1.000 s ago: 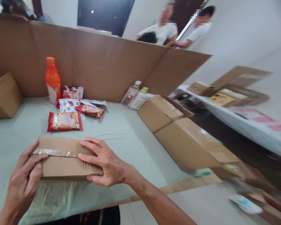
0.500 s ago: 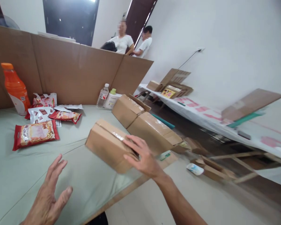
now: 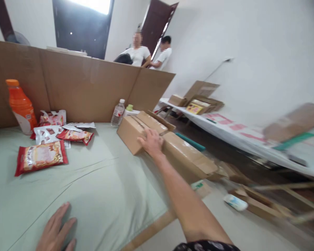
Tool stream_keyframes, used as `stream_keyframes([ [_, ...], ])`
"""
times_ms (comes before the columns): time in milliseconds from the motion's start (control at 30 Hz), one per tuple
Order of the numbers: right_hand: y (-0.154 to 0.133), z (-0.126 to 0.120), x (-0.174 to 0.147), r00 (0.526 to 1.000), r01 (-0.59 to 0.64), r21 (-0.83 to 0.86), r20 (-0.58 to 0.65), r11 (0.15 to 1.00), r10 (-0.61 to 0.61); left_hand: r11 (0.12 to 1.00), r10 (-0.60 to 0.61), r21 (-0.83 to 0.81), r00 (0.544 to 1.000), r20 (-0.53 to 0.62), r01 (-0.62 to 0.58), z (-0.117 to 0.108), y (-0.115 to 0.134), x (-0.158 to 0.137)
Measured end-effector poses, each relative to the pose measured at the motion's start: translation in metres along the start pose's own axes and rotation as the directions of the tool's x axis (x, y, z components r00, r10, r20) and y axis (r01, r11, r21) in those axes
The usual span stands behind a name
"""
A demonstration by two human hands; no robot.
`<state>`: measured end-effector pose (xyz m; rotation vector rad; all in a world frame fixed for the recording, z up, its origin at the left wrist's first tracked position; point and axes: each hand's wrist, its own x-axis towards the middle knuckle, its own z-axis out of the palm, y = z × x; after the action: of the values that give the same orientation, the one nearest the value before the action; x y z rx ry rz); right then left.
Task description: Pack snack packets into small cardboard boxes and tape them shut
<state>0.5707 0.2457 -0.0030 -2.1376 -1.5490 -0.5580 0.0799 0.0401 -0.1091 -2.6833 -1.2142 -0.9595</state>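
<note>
My right hand (image 3: 153,141) reaches forward and grips a small closed cardboard box (image 3: 131,134) by its near end. That box stands on the green cloth-covered table (image 3: 94,188), right beside two other cardboard boxes (image 3: 185,148); whether they touch is hard to tell. Low in the view, my left hand (image 3: 58,230) is open, fingers apart, over the cloth and holding nothing. Part of it is cut off by the lower edge. Behind the gripped box are a clear plastic bottle (image 3: 117,113) and a white bottle with a light green cap (image 3: 129,108), partly hidden.
Red snack packets (image 3: 42,157) lie at the left near an orange bottle (image 3: 22,108). A cardboard wall (image 3: 89,87) runs along the table's back. Another table (image 3: 225,136) with boxes stands right. On the floor are a white container (image 3: 235,202) and an open carton (image 3: 261,202). Two people are beyond.
My right hand has moved the cardboard box away from me, up against the row of boxes. My left hand has dropped lower in the view, still open.
</note>
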Motion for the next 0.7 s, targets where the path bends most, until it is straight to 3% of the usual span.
stream_keyframes([
  [100, -0.008, 0.002, -0.034, 0.997, 0.019, 0.045, -0.081, 0.999, -0.015, 0.996, -0.093, -0.003, 0.992, 0.085, 0.093, -0.008, 0.019, 0.004],
  [167, -0.022, 0.014, -0.069, 0.977, 0.162, 0.108, -0.160, 0.981, -0.143, 0.984, -0.163, -0.030, 0.953, 0.255, 0.176, -0.020, 0.035, 0.014],
  [233, -0.049, 0.031, -0.109, 0.944, 0.329, 0.200, -0.042, 0.923, -0.327, 0.963, -0.210, -0.061, 0.873, 0.441, 0.262, -0.034, 0.046, 0.025],
  [300, -0.087, 0.045, -0.150, 0.854, 0.444, 0.314, 0.134, 0.839, -0.503, 0.936, -0.239, -0.090, 0.801, 0.549, 0.341, -0.049, 0.049, 0.032],
  [333, -0.110, 0.050, -0.168, 0.802, 0.478, 0.365, 0.189, 0.799, -0.566, 0.924, -0.253, -0.103, 0.791, 0.557, 0.368, -0.057, 0.047, 0.033],
  [400, -0.155, 0.053, -0.197, 0.740, 0.516, 0.422, 0.219, 0.745, -0.636, 0.911, -0.300, -0.119, 0.831, 0.468, 0.396, -0.072, 0.035, 0.029],
  [500, -0.209, 0.049, -0.223, 0.701, 0.583, 0.467, 0.126, 0.665, -0.702, 0.894, -0.420, -0.075, 0.884, 0.206, 0.442, -0.104, -0.006, 0.014],
  [600, -0.233, 0.044, -0.235, 0.676, 0.647, 0.492, -0.017, 0.582, -0.737, 0.825, -0.564, 0.015, 0.825, -0.013, 0.565, -0.148, -0.068, 0.003],
  [700, -0.235, 0.046, -0.239, 0.674, 0.669, 0.495, -0.088, 0.554, -0.734, 0.713, -0.664, 0.089, 0.710, -0.234, 0.696, -0.194, -0.137, 0.012],
])
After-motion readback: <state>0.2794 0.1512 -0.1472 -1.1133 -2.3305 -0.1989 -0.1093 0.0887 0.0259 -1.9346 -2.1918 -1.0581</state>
